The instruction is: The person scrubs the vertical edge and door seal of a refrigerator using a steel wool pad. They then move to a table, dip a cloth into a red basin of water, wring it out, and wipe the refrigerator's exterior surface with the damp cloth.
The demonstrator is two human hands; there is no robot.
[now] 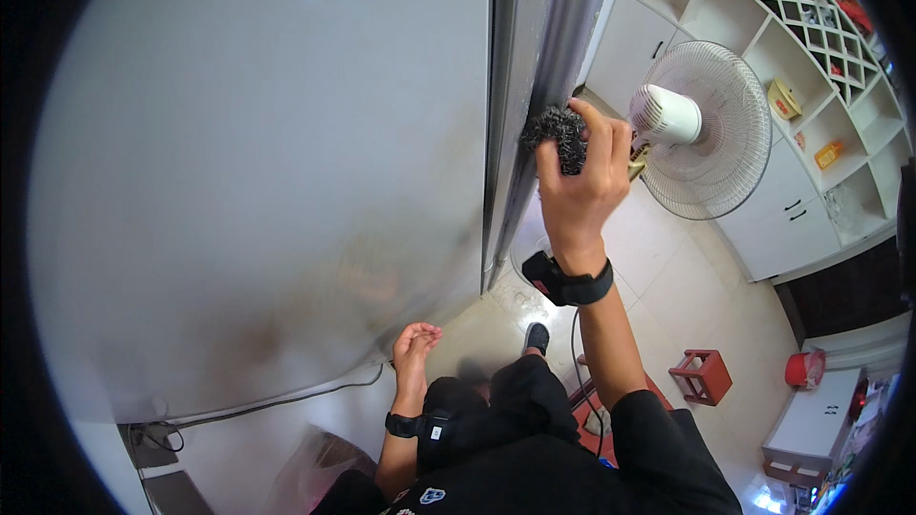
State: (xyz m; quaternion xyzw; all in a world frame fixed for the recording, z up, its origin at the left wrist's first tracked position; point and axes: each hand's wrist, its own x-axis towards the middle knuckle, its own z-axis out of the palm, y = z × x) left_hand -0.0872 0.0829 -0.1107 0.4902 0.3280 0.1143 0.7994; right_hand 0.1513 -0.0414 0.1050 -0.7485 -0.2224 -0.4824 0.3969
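Observation:
My right hand is raised and grips a dark metal scouring pad, pressed on the grey ribbed metal frame at the edge of a large smooth grey panel. Brownish stains mark the lower part of that panel. Lower down, my left hand hangs in front of the panel's bottom edge, fingers loosely curled and with nothing seen in them. Each wrist wears a black band. Whether the pad moves along the frame cannot be told.
Right of my raised hand stands a white electric fan. Behind it are white shelves with small items. A red stool stands on the tiled floor. A black cable runs below the panel; a plastic bag lies at the lower left.

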